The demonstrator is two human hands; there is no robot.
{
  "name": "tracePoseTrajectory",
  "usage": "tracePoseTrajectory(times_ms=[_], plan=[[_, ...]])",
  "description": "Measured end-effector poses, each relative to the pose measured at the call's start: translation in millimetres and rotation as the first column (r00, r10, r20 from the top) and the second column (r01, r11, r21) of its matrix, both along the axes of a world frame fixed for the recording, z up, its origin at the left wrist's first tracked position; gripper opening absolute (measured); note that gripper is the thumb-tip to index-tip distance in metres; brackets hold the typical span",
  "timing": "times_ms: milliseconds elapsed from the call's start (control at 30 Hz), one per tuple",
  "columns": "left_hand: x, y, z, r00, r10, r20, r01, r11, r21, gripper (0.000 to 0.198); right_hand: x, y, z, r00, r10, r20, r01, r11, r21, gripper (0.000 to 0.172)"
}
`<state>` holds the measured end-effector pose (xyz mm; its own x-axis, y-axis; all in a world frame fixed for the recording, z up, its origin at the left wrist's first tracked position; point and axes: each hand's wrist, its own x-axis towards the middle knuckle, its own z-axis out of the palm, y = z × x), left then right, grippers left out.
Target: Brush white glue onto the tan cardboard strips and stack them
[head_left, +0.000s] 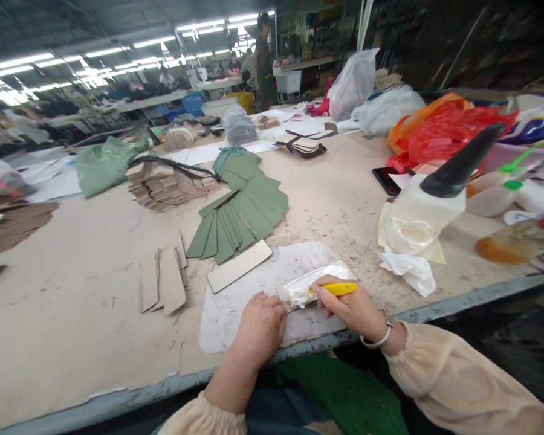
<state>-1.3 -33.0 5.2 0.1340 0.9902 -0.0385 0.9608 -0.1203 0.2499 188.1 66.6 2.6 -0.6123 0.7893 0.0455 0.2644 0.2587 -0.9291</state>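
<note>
Head view: the right hand (351, 307) grasped a yellow tool (342, 289) over a white-coated strip (304, 279) at five o'clock in the frame.
The left hand (263, 321) bent its fingers at the strip's eight o'clock end; whether it gripped could not be told. At two o'clock from the strip, a whitish container (437, 208) with a black neck (462, 160) showed pale matter (416, 234) at its opening. Farther that way was a green-capped bottle (492, 200), contents unclear. Toward three o'clock on the surface (113, 326), a red-capped bottle (528, 235) held amber liquid (498, 249).

Smooth, plastic-looking yellow handle (343, 289)
</note>
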Motion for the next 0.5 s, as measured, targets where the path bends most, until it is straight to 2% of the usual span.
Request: tracePoseTrajectory(times_ms=[67,133,267,333,400,500], plan=[[-1,0,0.9,1.000,-0.001,-0.001,0.001,1.000,0.005,0.022,8,7,1.8,0.998,-0.066,0.024,0.064,0.994,0.093,0.026],[-2,0,2.0,1.000,0.006,-0.007,-0.006,1.000,0.018,0.020,21,18,5.3,0.983,-0.183,0.018,0.179,0.976,0.121,0.024],[-7,-4,5.0,1.000,0.030,-0.010,-0.030,0.999,0.032,0.016,40,37,14.2,0.897,-0.417,-0.145,0.422,0.906,0.006,0.027],[-11,-6,7.7,0.998,0.043,0.042,-0.045,0.998,0.036,0.014,42,38,16.9,0.871,-0.453,-0.192,0.458,0.889,-0.021,0.031],[-19,-9,11.6,0.989,0.077,0.127,-0.086,0.994,0.063,0.012,41,36,16.7,0.874,-0.444,-0.196,0.454,0.891,0.010,0.033],[-41,-12,19.5,0.952,0.232,0.199,-0.265,0.951,0.157,0.015,39,36,8.9,0.879,-0.443,-0.176,0.465,0.878,0.113,0.033]])
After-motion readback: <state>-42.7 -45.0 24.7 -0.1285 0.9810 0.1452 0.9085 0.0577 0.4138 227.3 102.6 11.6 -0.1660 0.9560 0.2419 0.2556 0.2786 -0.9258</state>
